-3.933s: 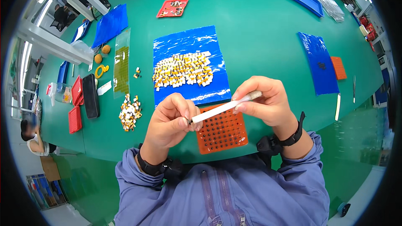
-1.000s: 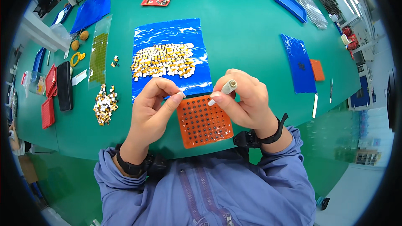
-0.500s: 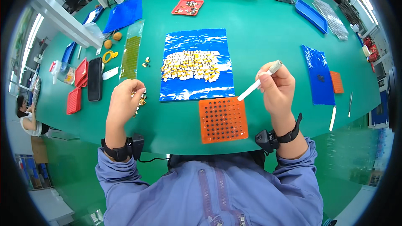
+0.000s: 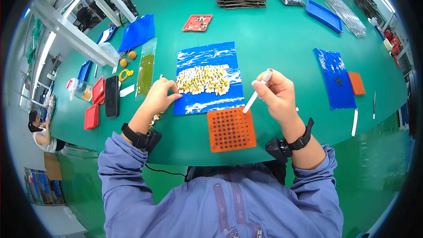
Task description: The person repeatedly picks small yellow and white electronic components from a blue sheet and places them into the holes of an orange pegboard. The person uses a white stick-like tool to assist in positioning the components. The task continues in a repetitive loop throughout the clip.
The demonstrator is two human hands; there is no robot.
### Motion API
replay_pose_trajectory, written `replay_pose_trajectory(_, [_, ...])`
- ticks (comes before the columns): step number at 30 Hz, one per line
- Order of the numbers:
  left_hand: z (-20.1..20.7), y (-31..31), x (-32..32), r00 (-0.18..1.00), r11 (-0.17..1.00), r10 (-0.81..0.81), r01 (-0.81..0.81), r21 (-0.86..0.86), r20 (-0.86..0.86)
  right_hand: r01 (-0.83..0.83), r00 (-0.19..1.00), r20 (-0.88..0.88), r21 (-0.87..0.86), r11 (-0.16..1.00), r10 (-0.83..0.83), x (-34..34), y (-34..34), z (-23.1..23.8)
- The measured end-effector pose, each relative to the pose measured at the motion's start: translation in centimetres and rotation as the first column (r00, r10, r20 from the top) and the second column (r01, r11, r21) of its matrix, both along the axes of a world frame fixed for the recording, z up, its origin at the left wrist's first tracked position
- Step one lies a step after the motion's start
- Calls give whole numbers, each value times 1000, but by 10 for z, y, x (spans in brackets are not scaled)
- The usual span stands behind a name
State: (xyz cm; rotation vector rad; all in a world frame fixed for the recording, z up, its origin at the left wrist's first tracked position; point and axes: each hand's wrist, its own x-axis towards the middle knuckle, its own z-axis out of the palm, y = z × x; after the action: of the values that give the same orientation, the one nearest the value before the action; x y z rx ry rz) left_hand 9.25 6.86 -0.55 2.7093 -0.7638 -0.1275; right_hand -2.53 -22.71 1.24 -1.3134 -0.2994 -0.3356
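Note:
My right hand [image 4: 278, 99] grips a white pen-like stick [image 4: 252, 101], its lower tip by the upper right corner of an orange block [image 4: 213, 125]. Rows of holes cover that block, many with dark round pieces in them. At the left edge of a blue sheet [image 4: 207, 56], my left hand [image 4: 157, 97] has thumb and forefinger drawn together in a pinch; anything between them is too small to make out. Many small white-and-yellow pieces [image 4: 203, 80] lie grouped on the sheet. A little heap of small gold-coloured parts [image 4: 155, 118] shows partly beside my left wrist.
Left of the sheet lie a clear bag of yellow-green strips [image 4: 146, 68], a black case [image 4: 113, 97] and red trays [image 4: 91, 117]. A red tray of small parts [image 4: 197, 23] lies farther off. At right are another blue sheet [image 4: 332, 72], an orange block [image 4: 356, 83] and tweezers [image 4: 374, 105].
My left hand has moved from the gold-coloured parts to the blue sheet's left edge. My right hand keeps the stick near the orange block's corner. The whole view has shifted slightly.

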Motion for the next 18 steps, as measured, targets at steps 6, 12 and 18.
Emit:
replay_pose_trajectory(6, [23,-18,-19,979,973,-31,-16,-229,-200,-88,996,15,72,994,87,-6,-3,4])
replay_pose_trajectory(12, [57,-50,-78,736,509,-428,-283,-812,-525,-237,969,-65,30,971,238,-10,-1,10])
replay_pose_trajectory(18, [27,-69,-80,565,74,-763,-405,-911,-313,-327,933,-151,30,944,328,-10,1,7])
